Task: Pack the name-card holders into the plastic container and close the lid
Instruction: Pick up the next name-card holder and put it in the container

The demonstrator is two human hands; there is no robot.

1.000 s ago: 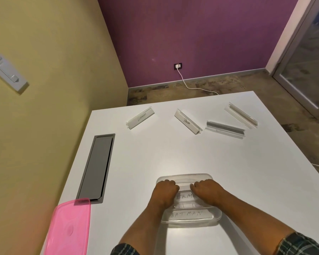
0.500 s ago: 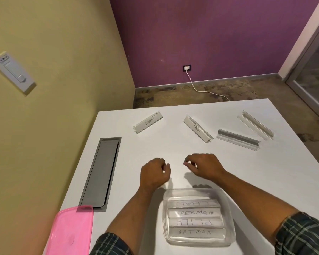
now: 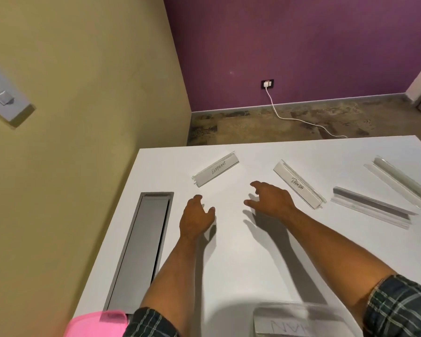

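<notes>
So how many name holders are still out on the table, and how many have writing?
White-card holders with writing: 2, ELEPHANT holder and PANDA holder
Clear plastic holders, no writing showing: 2, nearer and farther
Total: 4

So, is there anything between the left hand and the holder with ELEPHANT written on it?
No. In the head view only bare white table separates the left hand from the ELEPHANT holder; the hand is empty.

Smooth white worktop (image 3: pixel 277 263), a bit shiny. Clear shiny plastic name-card holders (image 3: pixel 372 210) with white paper cards (image 3: pixel 215 169) inside. Clear plastic container (image 3: pixel 299 319). Pink plastic lid (image 3: pixel 95 324). Grey matt metal cable flap (image 3: pixel 141 249). Soft checked cloth sleeves (image 3: pixel 399 310). Rough speckled floor (image 3: pixel 265 122).
</notes>
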